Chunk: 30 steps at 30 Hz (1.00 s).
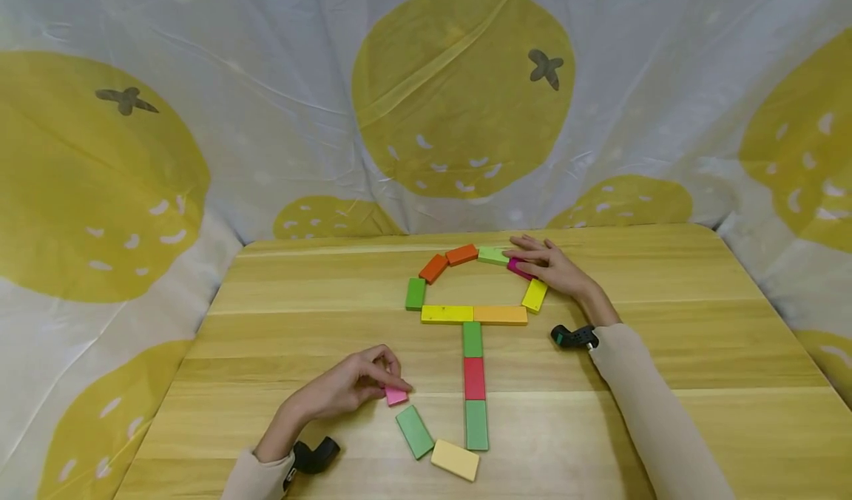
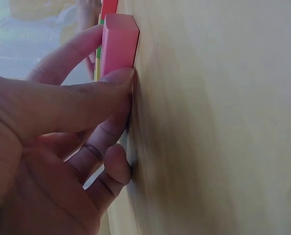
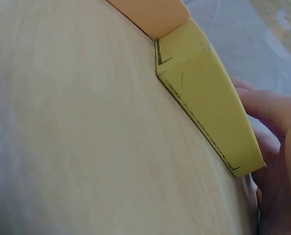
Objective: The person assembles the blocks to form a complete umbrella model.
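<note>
My left hand (image 1: 356,382) pinches a small pink block (image 1: 396,396) between thumb and fingers, low over the wooden table. In the left wrist view the pink block (image 2: 120,44) sticks out past the thumb tip. A green block (image 1: 414,432) lies just in front of it, its corner close to a cream block (image 1: 455,460). At the far right of an arch of blocks, my right hand (image 1: 558,269) has thumb and fingers around a magenta block (image 1: 521,268), partly covering it. Beside it lie a light green block (image 1: 491,255) and a yellow block (image 1: 535,296).
Orange blocks (image 1: 434,268) and a green block (image 1: 416,294) continue the arch leftward. Under it lies a bar of a yellow block (image 1: 447,314) and an orange-tan block (image 1: 501,315). A stem runs down with a red block (image 1: 475,378) between green ones. A fruit-patterned cloth (image 1: 459,93) hangs behind the table.
</note>
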### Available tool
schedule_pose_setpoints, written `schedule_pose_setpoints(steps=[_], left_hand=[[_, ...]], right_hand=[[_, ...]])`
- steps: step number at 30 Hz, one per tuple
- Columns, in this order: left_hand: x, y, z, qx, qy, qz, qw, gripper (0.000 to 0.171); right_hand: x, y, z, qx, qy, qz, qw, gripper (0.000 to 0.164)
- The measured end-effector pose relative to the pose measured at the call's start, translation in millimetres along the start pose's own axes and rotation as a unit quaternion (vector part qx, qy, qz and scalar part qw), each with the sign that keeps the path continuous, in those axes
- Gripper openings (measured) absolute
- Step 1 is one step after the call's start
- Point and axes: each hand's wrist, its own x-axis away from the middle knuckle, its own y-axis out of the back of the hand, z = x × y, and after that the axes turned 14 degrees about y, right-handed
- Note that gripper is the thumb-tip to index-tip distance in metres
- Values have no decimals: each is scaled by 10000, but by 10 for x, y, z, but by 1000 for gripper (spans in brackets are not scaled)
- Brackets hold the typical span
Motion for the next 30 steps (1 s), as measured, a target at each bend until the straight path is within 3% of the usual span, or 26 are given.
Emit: schedule_pose_setpoints(steps=[19,30], left_hand=[[29,-18,23,76,196,-28,9998,37],[25,-20,12,76,219,-29,9997,36]], right_hand=[[-16,4,-13,323,147,288,9990,40],[-5,27,13,219,90,411,9989,41]])
